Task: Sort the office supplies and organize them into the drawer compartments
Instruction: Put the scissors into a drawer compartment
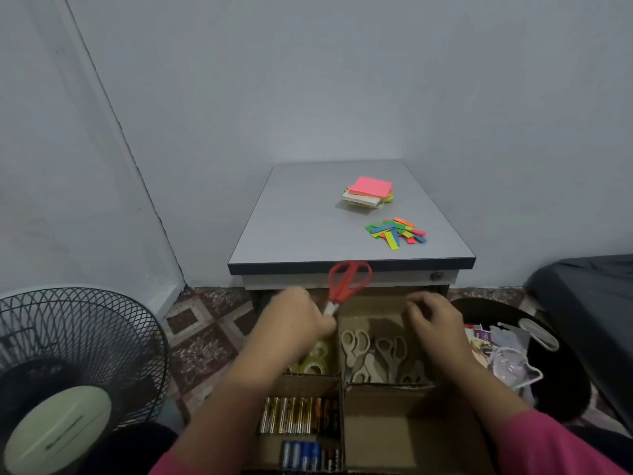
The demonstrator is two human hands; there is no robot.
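L hand: fingers curled round the blade end of the red scissors; blades hidden inside the grip, only a short pale tip section shows. Red handle loops stick up and away from the hand, overlapping the front edge of the grey desk. Image is motion-blurred here; exact finger placement can't be told.

R hand: hovers over the far right cardboard compartment, fingers loosely bent, holding nothing visible. Fingertips blurred.

Below R hand, same compartment: several beige-handled scissors, overlapping; count unclear, partly covered by R wrist.

Under L hand/wrist: clear tape rolls in the far left compartment, mostly hidden by the forearm.

Nearer than L forearm: gold batteries in a row, with darker ones at their right end; nearer still, blue batteries, cut off by the frame's bottom edge. Near right compartment, under R forearm: bare cardboard shows, rest covered by the arm.

Beyond both hands, on the desk top: sticky note stack, pink on top; just nearer, a loose pile of coloured flag strips.

Left of L arm: black fan, cut off by the frame. Right of R arm: dark bin with mixed contents, not identifiable.
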